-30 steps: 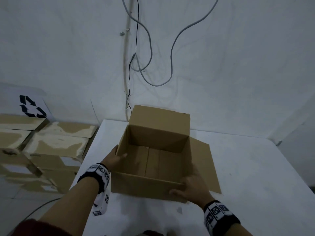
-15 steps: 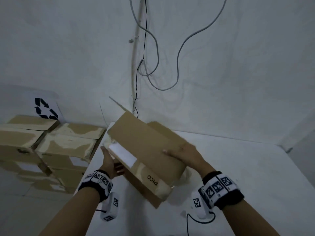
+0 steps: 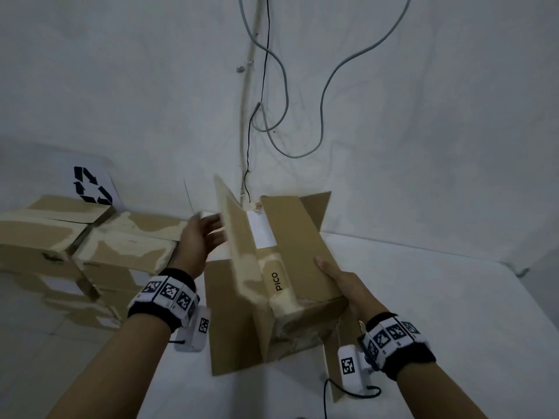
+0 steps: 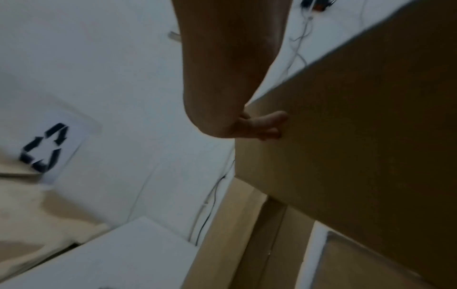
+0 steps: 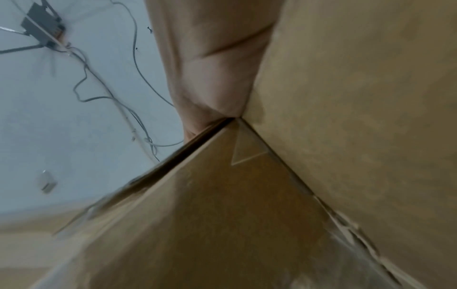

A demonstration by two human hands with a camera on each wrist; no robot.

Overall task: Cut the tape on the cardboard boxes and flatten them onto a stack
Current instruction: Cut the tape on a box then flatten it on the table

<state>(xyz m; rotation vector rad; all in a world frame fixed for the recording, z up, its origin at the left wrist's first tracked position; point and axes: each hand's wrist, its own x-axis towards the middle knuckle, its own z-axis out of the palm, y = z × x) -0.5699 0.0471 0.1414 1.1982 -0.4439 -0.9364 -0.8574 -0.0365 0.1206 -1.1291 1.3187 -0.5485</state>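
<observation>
Cardboard box (image 3: 298,255) sits upside down on the white desk (image 3: 423,297), its taped bottom facing up toward us, with its opened top flaps splayed flat on the desk beneath it. We see "PICO" printed along the pale tape (image 3: 279,282) that runs down the seam, and a white label (image 3: 261,229) farther back on the same face. One bottom flap (image 3: 239,246) stands up on edge along the left of the seam (blurred in the head view). Our left hand (image 3: 201,240) is against the outer side of that flap with its grip wide, fingers straight; the left wrist view shows fingertips (image 4: 269,125) touching the cardboard (image 4: 358,136). Our right hand (image 3: 343,282) lies flat on the right panel near its front corner, its grip likewise spread, closed around nothing; in the right wrist view the palm (image 5: 217,68) presses against the box (image 5: 346,117). Left of the desk we see a pile of other cardboard boxes (image 3: 90,246), patched with tape, and behind them a white sheet with a recycling sign (image 3: 90,186). Grey and black cables (image 3: 266,101) hang down the wall behind.
</observation>
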